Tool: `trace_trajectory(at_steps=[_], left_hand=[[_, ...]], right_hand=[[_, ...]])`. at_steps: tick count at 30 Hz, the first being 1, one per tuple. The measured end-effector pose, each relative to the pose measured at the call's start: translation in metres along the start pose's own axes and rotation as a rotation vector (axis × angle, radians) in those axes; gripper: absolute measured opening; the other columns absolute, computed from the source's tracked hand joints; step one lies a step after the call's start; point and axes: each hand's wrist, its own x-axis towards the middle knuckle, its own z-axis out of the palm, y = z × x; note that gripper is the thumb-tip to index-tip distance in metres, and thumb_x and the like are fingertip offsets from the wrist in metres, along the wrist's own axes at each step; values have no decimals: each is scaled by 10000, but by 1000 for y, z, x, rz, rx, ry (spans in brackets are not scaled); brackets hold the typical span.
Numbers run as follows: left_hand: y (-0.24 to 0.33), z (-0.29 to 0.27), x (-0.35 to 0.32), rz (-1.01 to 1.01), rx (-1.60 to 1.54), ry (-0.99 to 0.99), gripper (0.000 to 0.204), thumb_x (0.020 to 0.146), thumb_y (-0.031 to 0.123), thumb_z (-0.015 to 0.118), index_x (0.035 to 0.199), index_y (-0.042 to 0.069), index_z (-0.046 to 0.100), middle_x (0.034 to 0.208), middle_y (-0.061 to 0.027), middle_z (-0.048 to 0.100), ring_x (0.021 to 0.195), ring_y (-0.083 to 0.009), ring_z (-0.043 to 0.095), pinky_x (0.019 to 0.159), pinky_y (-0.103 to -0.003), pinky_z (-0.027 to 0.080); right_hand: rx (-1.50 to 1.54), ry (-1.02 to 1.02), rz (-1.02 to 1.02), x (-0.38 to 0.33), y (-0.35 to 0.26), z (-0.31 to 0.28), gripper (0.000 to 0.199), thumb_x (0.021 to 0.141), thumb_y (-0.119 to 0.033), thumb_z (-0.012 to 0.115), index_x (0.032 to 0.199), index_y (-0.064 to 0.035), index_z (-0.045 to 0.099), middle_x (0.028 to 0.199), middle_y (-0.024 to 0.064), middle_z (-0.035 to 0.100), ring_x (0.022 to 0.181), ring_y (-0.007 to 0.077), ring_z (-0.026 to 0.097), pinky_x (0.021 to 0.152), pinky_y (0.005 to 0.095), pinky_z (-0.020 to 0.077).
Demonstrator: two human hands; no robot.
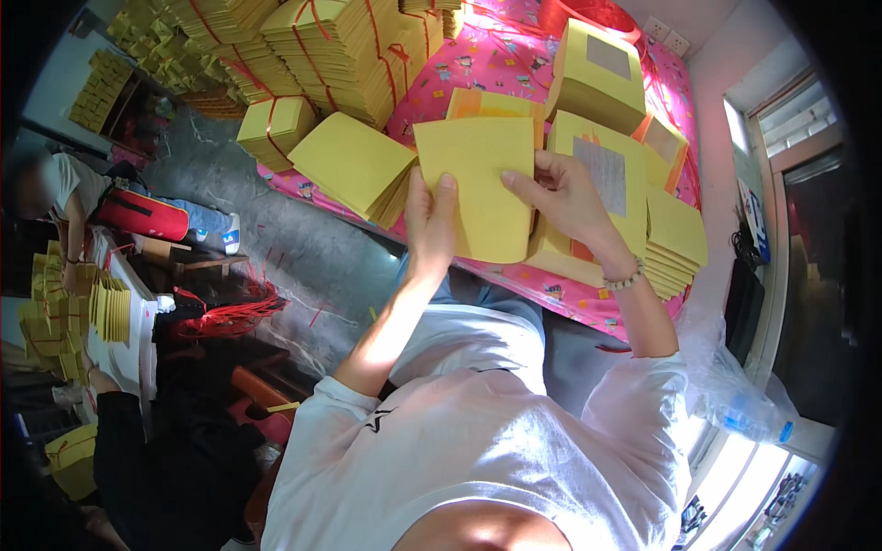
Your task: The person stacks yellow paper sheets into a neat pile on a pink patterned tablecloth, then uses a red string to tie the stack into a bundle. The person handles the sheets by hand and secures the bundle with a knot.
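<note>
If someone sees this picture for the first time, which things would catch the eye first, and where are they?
Probably the plain yellow paper piece near the centre, held between the left hand and the right hand. Next might come the bright pink patterned cloth around and behind it, and the tall yellow stack tied with red string at upper left.
</note>
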Motion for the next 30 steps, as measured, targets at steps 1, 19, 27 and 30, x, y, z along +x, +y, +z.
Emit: trace_trajectory(at_steps=[1, 19, 27, 30], left_hand=[[-2, -3, 2, 21, 23, -18, 215, 1009, 126, 431, 1180, 4, 480, 1039, -43, 548, 975, -99, 513, 863, -278, 435], [28, -17, -4, 121, 38, 122, 274, 1027, 163, 426, 1249, 3, 451, 1163, -84, 565, 1056, -123, 537, 908, -289, 440], [33, -28, -7, 154, -48, 245, 279, 1028, 196, 449, 1252, 29, 465, 1175, -70, 567, 1072, -126, 532, 921, -292, 435], [35, -35, -9, 151, -91, 280, 280, 1028, 196, 454, 1256, 35, 472, 1179, -64, 569, 1072, -129, 539, 926, -297, 437]], right_hand=[[-110, -2, -14, 2, 8, -3, 289, 877, -258, 695, 943, 23, 697, 712, -16, 633, 605, 21, 506, 540, 214, 410], [-266, -229, 184, -4, -26, 14, 257, 900, -226, 660, 930, 29, 667, 663, 7, 590, 571, 37, 530, 485, 228, 434], [-279, -221, 40, -8, -22, 27, 326, 843, -274, 707, 762, 32, 630, 555, 67, 474, 502, 128, 419, 494, 311, 357], [-258, -273, 35, -3, -24, 30, 316, 826, -287, 722, 793, 18, 650, 586, 84, 529, 527, 136, 484, 523, 301, 398]])
